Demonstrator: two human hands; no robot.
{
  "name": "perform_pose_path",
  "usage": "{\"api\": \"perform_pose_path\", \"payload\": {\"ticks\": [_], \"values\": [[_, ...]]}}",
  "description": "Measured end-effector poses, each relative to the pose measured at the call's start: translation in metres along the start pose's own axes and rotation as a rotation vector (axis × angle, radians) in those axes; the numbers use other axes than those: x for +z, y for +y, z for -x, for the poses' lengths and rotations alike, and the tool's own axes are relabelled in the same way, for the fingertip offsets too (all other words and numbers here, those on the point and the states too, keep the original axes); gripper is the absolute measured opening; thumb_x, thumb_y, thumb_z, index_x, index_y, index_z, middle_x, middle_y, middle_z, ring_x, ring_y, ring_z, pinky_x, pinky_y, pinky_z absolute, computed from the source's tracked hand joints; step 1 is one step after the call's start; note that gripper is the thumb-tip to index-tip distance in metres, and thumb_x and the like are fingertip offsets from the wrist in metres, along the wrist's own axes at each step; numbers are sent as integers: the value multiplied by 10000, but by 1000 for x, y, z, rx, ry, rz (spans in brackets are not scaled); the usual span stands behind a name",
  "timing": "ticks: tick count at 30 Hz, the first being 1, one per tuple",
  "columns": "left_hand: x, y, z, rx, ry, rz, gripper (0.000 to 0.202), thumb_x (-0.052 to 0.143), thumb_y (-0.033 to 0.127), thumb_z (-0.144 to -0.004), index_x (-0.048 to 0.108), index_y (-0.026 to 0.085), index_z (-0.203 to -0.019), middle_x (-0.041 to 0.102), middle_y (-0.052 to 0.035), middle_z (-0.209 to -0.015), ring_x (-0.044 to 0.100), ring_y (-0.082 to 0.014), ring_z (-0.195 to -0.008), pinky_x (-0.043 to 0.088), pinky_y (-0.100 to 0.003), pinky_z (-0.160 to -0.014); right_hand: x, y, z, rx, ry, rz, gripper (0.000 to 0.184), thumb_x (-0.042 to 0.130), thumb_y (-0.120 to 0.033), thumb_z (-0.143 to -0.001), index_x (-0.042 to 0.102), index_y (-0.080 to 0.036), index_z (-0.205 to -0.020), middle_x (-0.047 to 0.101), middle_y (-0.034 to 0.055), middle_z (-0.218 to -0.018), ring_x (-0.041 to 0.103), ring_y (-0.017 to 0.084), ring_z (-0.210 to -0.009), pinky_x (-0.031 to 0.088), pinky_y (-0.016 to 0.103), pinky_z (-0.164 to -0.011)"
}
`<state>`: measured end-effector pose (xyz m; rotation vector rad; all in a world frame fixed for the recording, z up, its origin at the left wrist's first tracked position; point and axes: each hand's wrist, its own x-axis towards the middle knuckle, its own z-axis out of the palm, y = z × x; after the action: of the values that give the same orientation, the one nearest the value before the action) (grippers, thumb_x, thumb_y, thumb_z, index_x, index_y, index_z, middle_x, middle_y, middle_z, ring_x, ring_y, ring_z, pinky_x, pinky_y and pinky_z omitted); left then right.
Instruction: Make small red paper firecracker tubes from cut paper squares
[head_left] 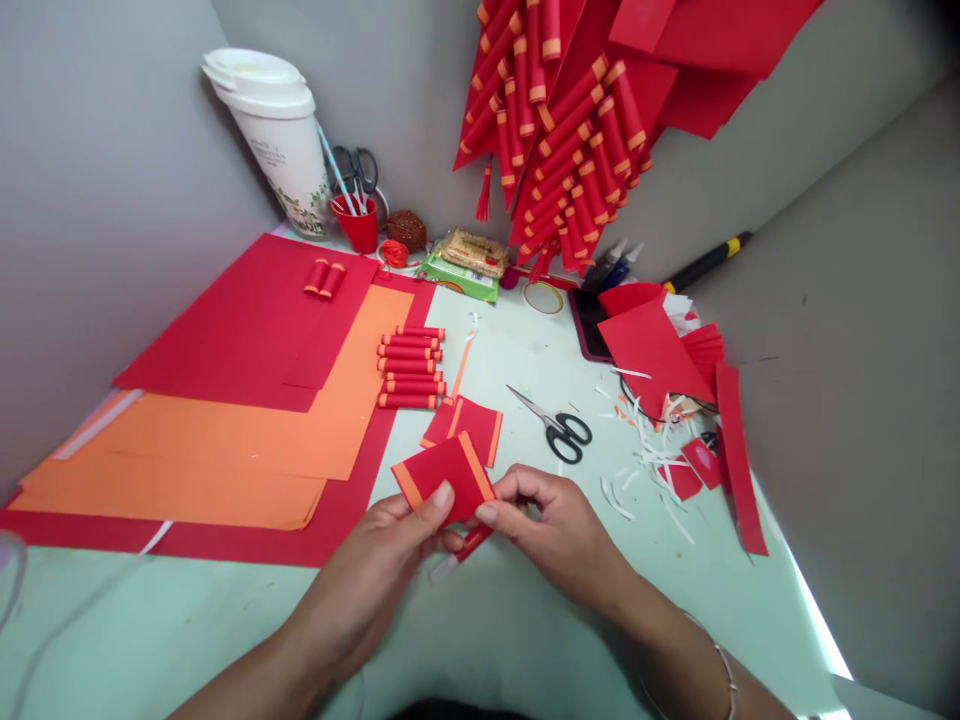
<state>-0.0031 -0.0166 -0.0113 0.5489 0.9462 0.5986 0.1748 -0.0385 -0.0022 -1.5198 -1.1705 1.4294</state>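
Observation:
Between my two hands is a red paper piece (446,468) with an orange strip along two opposite edges. My left hand (397,535) is closed on its lower left part, thumb flat on top. The right corner is pinched between the thumb and fingers of my right hand (551,520). Below the paper, a red stick-like thing (474,541) with a pale, clear end shows between the hands; I cannot make out its kind or which hand bears it. Just beyond lie similar red pieces with orange edges (480,428) and a stack of rolled red paper tubes (409,367) with orange ends.
Black-handled scissors (568,437) lie open right of centre. White paper scraps (652,450) and red offcuts (660,350) cover the right side. Orange sheets (225,450) and red sheets (255,320) lie left. A white cup (274,150) stands behind; red tube decorations (570,150) hang on the wall.

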Motion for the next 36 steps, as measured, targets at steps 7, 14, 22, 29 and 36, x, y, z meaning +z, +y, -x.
{"api": "perform_pose_path", "payload": {"ticks": [7,14,22,29,36], "values": [[0,11,-4,51,123,107,238,756,395,-814,769,167,-879,744,-65,-813,632,-195,-788,522,-309,-797,-24,-1,2,-58,12,287,148,649,-318,-838,681,-212,-740,675,4,-735,589,165,-691,472,287,-653],[-1,14,-4,55,139,103,257,736,415,-828,742,162,-871,717,-68,-807,615,-190,-766,512,-290,-701,-37,8,-3,-360,268,514,213,591,-223,-875,744,-232,-1023,729,62,-963,649,231,-943,490,362,-855],[6,11,-1,25,45,55,276,691,433,-851,724,171,-770,651,-35,-727,545,-181,-711,474,-324,-750,-4,3,-2,-31,66,62,113,671,-316,-822,683,-207,-795,658,-5,-732,570,152,-684,439,269,-648],[7,6,0,16,-18,-32,338,638,474,-879,691,173,-734,611,-30,-696,521,-195,-734,443,-340,-772,-9,10,-8,70,-19,-140,190,723,-354,-798,619,-194,-803,630,-17,-725,547,137,-685,413,265,-666],[3,8,1,10,-53,-137,204,706,379,-848,692,185,-789,610,-1,-731,496,-153,-710,397,-290,-732,-18,19,-12,55,-12,-210,264,705,-426,-831,619,-189,-755,588,-33,-653,490,124,-620,367,261,-640]]}}
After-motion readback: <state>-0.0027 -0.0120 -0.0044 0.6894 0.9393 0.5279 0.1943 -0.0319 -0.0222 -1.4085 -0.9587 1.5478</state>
